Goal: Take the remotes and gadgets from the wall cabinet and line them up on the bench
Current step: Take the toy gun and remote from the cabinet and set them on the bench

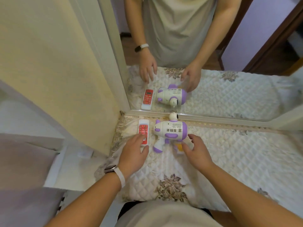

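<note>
Nudging the remote [143, 132] straight under the flat, spread left hand [135, 150]; right hand [196, 150], fingers loosely apart, should square the toy gun [170, 130] beside it.

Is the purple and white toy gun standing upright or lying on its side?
Lying on its side: the toy gun rests flat on the quilted bench cover, handle pointing toward the person.
</note>
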Demonstrator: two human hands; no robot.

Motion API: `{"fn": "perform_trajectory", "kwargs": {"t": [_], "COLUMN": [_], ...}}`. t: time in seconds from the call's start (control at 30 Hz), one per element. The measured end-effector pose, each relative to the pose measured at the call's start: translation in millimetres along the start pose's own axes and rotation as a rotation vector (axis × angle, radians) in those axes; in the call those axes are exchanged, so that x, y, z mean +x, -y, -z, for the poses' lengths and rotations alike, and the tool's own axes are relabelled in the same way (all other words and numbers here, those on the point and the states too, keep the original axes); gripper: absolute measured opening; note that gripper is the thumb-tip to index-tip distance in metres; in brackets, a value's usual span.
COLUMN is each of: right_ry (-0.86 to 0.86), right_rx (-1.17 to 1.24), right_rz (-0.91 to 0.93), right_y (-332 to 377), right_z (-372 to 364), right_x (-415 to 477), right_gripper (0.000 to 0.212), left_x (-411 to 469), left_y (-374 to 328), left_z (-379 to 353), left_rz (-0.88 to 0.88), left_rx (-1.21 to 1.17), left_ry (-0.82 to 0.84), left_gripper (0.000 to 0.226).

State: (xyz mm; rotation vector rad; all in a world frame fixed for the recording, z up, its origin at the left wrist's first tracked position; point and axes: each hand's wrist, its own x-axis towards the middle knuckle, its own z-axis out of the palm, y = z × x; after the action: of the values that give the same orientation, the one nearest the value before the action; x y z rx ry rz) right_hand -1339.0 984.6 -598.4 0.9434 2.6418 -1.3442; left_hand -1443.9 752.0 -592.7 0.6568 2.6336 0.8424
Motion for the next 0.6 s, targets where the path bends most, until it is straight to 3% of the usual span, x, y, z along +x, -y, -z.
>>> {"fn": "perform_trajectory", "kwargs": {"t": [0.13, 0.27, 0.33, 0.6], "right_ry": [0.051, 0.095, 0.089, 0.18], "right_rx": [-0.179, -0.376, -0.449, -0.572], "right_rz": [0.23, 0.466, 0.589, 0.937], "right_y": [2.1, 6.8, 7.9, 20.1], "right_z": [16.5, 38.2, 48.0, 69.1], "right_x": [-3.8, -11.7, -12.4, -18.0], "right_gripper": [0.036, 0.049, 0.045, 0.049], "left_x": [-18.3, -42.8, -54.3, -106.1], "left_y": [-23.5, -56.9, -72.3, -118.1], "left_z": [1.7, 3.9, 3.2, -14.7], "left_rz": [-0.044, -0.061, -0.056, 0.116], "left_rx": [0.156, 0.283, 0.354, 0.472], "left_ry": [-0.084, -0.176, -0.214, -0.363], "left_gripper": [0.047, 0.047, 0.047, 0.046]}}
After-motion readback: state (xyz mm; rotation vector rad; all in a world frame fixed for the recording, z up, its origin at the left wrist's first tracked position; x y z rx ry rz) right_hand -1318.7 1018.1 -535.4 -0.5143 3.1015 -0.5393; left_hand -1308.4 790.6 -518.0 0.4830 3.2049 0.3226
